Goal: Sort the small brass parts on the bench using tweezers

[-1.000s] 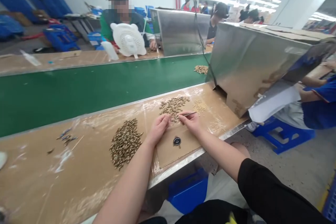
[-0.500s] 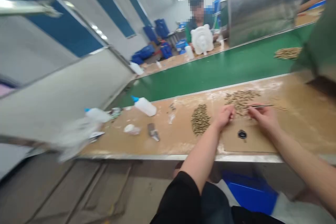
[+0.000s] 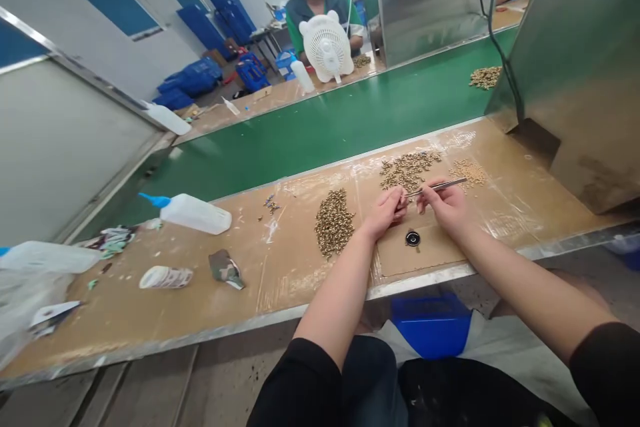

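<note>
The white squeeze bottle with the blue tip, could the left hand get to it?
Probably yes. The white squeeze bottle with the blue tip lies on its side on the brown worktop, off to the left hand's side, with only bare worktop and a few scattered bits between.

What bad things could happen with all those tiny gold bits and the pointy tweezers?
The tweezers in the right hand point at the fingertips of the left hand, so a slip might poke them. The pile of small brass parts lies loose on the worktable beside the left wrist, so a nudge could scatter them. The squeeze bottle lies on its side and might leak, though whether it is sealed cannot be seen.
</note>
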Motion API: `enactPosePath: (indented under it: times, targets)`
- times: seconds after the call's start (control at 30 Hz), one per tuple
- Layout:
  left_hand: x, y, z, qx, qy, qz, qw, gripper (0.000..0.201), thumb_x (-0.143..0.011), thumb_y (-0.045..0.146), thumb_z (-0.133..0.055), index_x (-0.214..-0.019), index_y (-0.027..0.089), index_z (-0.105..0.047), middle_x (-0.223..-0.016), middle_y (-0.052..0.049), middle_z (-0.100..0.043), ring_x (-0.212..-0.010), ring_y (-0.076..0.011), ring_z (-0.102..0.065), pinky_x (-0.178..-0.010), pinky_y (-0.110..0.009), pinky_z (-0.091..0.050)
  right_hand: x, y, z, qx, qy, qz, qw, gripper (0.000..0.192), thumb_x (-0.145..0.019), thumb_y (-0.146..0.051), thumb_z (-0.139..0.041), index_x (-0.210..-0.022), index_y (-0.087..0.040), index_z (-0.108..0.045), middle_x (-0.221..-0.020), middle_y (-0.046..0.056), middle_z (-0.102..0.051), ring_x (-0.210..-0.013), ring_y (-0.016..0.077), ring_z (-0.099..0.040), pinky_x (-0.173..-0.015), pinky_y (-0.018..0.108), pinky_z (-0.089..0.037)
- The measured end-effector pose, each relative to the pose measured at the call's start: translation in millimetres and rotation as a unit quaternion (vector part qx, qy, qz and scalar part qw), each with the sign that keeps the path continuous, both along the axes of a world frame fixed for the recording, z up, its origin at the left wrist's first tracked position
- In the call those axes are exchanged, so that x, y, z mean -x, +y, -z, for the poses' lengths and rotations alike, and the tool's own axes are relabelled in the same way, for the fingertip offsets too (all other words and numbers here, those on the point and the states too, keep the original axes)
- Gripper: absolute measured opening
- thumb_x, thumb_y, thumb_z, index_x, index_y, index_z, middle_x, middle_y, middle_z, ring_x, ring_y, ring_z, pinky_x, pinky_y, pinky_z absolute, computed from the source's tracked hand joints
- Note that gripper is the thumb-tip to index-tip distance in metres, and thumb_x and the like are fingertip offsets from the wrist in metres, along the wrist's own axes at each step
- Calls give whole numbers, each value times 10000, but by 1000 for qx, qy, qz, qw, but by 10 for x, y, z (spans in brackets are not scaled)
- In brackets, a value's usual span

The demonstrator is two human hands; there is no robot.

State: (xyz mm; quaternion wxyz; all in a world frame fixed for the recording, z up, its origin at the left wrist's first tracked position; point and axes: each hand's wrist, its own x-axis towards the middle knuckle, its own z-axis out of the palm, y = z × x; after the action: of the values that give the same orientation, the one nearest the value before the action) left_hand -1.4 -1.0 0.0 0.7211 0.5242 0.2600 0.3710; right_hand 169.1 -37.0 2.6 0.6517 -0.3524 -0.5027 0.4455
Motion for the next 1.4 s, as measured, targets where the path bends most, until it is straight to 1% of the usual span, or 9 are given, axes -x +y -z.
enactPosePath:
  times: [0.1, 0.2, 0.33, 0.5, 0.7, 0.83, 1.0, 1.13, 1.4]
  targets:
    - [-3, -7, -7, -3, 0, -4, 1000, 539, -965, 678, -637, -821, 186, -467, -711, 70, -390, -480, -29, -321, -465, -173, -207, 2, -7, 13, -10, -13, 4, 1000, 394, -917, -579, -800, -921, -218, -642, -687, -4, -718, -532, 147, -673, -523, 283, -567]
    - [0, -12, -28, 1, 0, -7, 1000, 535, -951, 680, -655, -836, 188, -481, -728, 63, -402, -496, -35, -347, -468, -171, -229, -3, -11, 25, -17, -25, 19, 999, 369, -933, -561, -789, -936, -221, -648, -720, -2, -719, -542, 133, -657, -523, 270, -546]
    - [11, -17, -52, 6, -1, -9, 1000, 540, -924, 691, -685, -852, 193, -488, -732, 60, -403, -509, -41, -356, -469, -164, -221, -1, -21, -3, -16, -36, 39, 998, 400, -922, -603, -781, -925, -227, -644, -703, -9, -694, -504, 116, -597, -476, 259, -490]
    - [23, -17, -54, 13, 3, -11, 1000, 552, -902, 699, -711, -850, 196, -490, -725, 62, -393, -511, -45, -350, -462, -161, -221, 6, -26, -30, -18, -36, 42, 998, 427, -908, -636, -780, -915, -235, -633, -675, -19, -665, -496, 117, -574, -469, 266, -480]
    - [39, -13, -59, 37, -8, 11, 999, 587, -874, 696, -749, -792, 195, -453, -675, 78, -354, -485, -35, -310, -455, -155, -208, 5, -19, -21, -21, -16, 9, 1000, 431, -907, -638, -784, -907, -234, -631, -669, -24, -666, -478, 112, -576, -452, 262, -457]
    - [48, -2, -48, 54, -7, 26, 998, 607, -867, 701, -754, -760, 199, -429, -644, 83, -338, -473, -35, -283, -448, -155, -195, 4, 3, -43, -13, -26, -11, 1000, 468, -893, -685, -772, -880, -243, -618, -670, -22, -674, -474, 110, -572, -445, 262, -456]
    - [51, -1, -40, 45, -10, 43, 998, 621, -887, 691, -742, -724, 193, -409, -627, 73, -364, -475, -30, -292, -454, -162, -200, -9, 49, -45, 1, -20, -37, 999, 501, -879, -719, -766, -883, -250, -590, -653, -33, -667, -461, 108, -568, -434, 260, -461]
    - [49, -11, -43, 45, -7, 50, 998, 633, -866, 714, -750, -728, 195, -416, -627, 77, -343, -484, -31, -289, -460, -166, -204, -18, 68, -32, 13, -13, -65, 998, 505, -871, -718, -774, -880, -253, -579, -650, -40, -658, -456, 106, -568, -427, 258, -457]
    - [47, -17, -45, 45, 10, 52, 998, 661, -831, 748, -762, -717, 197, -416, -633, 74, -334, -503, -40, -273, -465, -174, -214, -25, 97, -20, 26, 7, -92, 995, 516, -855, -717, -789, -881, -254, -561, -646, -52, -643, -438, 99, -557, -420, 253, -443]
